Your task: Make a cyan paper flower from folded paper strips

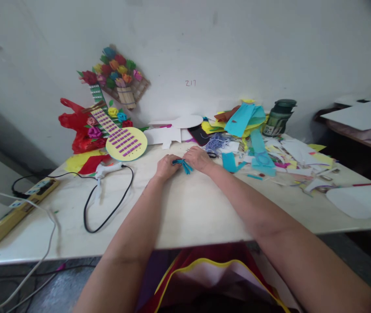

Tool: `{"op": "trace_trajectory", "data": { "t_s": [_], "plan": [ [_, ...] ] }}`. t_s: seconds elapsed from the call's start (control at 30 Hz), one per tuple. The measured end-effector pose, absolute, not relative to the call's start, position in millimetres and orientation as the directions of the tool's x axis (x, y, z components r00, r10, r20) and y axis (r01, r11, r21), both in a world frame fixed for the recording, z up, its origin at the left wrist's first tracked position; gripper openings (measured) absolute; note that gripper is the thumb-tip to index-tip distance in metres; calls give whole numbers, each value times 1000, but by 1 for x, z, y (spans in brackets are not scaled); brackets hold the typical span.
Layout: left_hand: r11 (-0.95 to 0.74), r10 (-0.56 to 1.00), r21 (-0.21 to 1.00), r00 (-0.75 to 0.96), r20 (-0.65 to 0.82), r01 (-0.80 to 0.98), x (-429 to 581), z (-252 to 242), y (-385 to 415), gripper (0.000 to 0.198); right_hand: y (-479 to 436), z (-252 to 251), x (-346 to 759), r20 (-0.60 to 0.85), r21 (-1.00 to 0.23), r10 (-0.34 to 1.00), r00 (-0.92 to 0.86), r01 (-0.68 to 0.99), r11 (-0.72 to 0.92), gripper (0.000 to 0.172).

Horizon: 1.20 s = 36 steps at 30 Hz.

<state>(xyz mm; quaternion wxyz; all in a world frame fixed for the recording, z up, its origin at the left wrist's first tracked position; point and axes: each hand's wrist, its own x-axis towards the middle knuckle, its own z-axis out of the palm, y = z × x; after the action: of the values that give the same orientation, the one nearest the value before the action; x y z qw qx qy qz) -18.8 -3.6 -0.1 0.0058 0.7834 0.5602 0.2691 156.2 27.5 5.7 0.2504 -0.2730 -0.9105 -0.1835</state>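
Note:
My left hand [168, 167] is closed, its thumb and fingers pinching a small piece of blue paper [187, 167] cut or folded into several thin strips. The strips fan out toward me, just above the tabletop. From the other side, my right hand [200, 160] has its fingers bent and closed at the top of the same blue paper; the exact grip of its fingertips is partly hidden. Just behind my right hand lie scissors [212, 154], partly covered. Flat blue paper pieces [228, 162] rest to the right of that hand.
A white glue gun [107, 169] with a looped black cord lies left, near a yellow power strip [25, 206]. Behind stand a round yellow-and-purple paper guitar [126, 144] and a paper flower bouquet [116, 71]. Paper scraps [289, 158] and a green bottle [278, 117] are right.

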Motion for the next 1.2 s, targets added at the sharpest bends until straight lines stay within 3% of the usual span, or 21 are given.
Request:
{"op": "trace_trajectory", "data": {
  "t_s": [0.47,0.57,0.67,0.77,0.87,1.03,1.2],
  "plan": [
    [-437,873,371,287,394,819,-22,-1,0,26,23,13,160,439,97,478,-761,568,817,24],
    [-494,827,348,307,471,797,-22,2,0,32,19,15,159,412,86,523,-746,603,793,25],
    [-485,776,325,228,588,812,-23,6,-1,45,16,15,159,420,70,600,-680,684,726,26],
    [-374,764,395,37,645,839,-22,10,-4,38,13,14,160,454,20,688,-566,778,628,28],
    [-292,822,468,-32,568,834,-18,11,-10,35,12,12,160,479,-43,725,-494,812,581,28],
    [-268,882,416,49,468,869,-7,11,-16,51,16,5,155,522,-109,719,-458,801,589,25],
    [-260,897,377,77,436,889,-4,7,-12,42,17,3,151,494,-133,747,-445,810,571,24]
  ]
}}
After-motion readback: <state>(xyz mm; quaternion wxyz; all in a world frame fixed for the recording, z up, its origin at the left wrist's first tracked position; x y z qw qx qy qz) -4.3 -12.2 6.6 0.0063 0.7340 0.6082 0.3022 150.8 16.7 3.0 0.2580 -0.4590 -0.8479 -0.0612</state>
